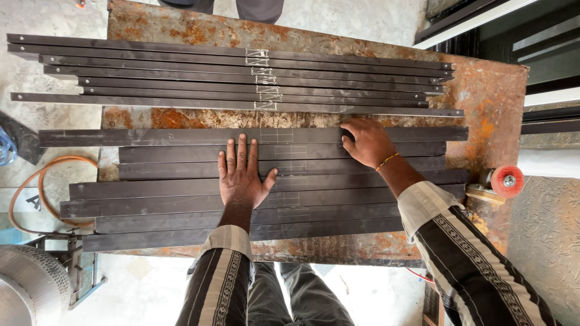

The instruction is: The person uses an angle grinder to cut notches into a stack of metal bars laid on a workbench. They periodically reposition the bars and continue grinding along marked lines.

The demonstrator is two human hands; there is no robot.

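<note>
Several long dark flat metal bars (175, 181) lie side by side across the near half of a rusty steel table (495, 90). My left hand (240, 175) rests flat on them, palm down, fingers spread. My right hand (367, 142) presses on the bars further right, its fingers curled at the far edge of the top wide bar (151, 136). It holds nothing. Chalk rectangles mark the bars near the middle. A second group of narrower bars (151, 72) lies along the far half of the table, also chalk-marked at mid-length.
A red-and-metal grinder disc (506, 180) sits at the table's right edge. An orange hose (36, 181) loops on the floor at left, beside a grey mesh drum (24, 284). Another person's legs (241, 7) stand beyond the far edge. Dark door frames (519, 36) lean at right.
</note>
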